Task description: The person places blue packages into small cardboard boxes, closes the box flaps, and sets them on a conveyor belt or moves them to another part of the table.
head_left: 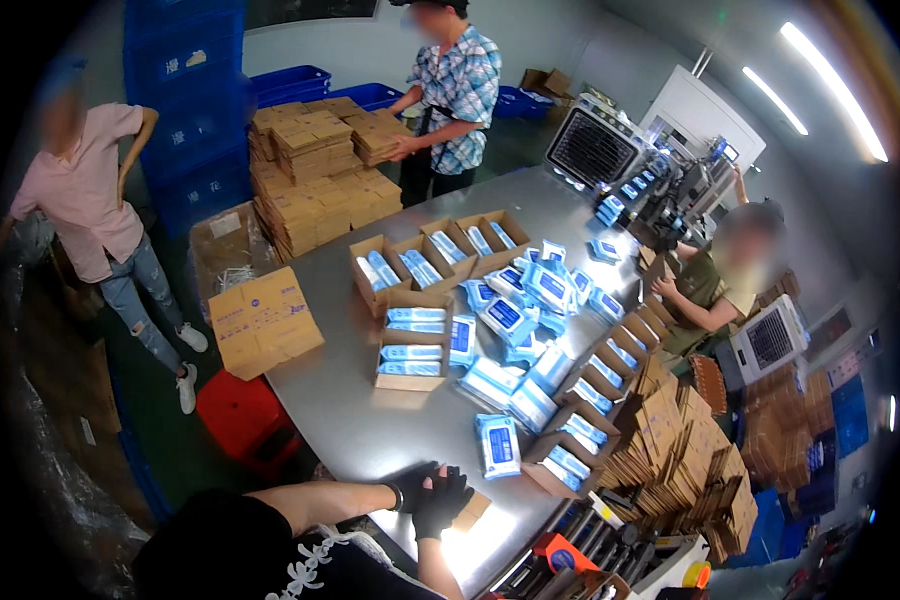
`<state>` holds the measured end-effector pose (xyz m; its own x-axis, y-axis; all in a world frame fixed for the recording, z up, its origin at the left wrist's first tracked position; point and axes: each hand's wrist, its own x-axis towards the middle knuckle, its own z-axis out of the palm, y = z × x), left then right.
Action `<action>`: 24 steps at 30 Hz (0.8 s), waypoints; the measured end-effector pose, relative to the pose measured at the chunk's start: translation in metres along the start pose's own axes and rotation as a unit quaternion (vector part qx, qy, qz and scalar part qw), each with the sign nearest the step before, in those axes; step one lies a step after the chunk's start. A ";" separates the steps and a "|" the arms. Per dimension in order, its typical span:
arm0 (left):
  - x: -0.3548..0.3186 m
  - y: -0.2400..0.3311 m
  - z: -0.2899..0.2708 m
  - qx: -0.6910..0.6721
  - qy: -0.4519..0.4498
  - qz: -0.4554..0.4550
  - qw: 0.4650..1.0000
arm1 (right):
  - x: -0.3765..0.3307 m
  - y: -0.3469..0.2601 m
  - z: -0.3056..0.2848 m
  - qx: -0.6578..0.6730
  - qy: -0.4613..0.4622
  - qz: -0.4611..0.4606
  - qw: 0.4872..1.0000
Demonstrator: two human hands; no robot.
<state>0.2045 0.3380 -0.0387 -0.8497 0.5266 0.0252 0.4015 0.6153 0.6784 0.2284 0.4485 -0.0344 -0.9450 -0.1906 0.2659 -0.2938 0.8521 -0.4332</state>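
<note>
My left hand and my right hand, both in black fingerless gloves, meet close together over the near edge of the metal table. Their fingers are bent, partly covering one another. A brown cardboard piece sticks out beside my right hand and touches it; most of it is hidden. What lies inside my left hand cannot be made out. Ahead of them a blue-and-white wipes pack lies apart from the pile. An open carton with packs inside stands beyond my hands.
A pile of wipes packs covers the table's middle. Filled cartons line its right side. Flattened cartons stack at right, above a roller machine. A red stool stands at left. Co-workers stand at left, far side and right.
</note>
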 end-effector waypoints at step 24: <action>0.066 -0.168 -0.213 0.259 0.203 -0.123 0.936 | -0.006 -0.033 -0.010 -0.087 -0.026 0.023 0.996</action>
<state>0.0082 0.1441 0.0055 -0.9558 0.1310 0.2632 0.2001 0.9458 0.2559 0.2449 0.4261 -0.0127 -0.9646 -0.1706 0.2014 -0.2247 0.9309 -0.2879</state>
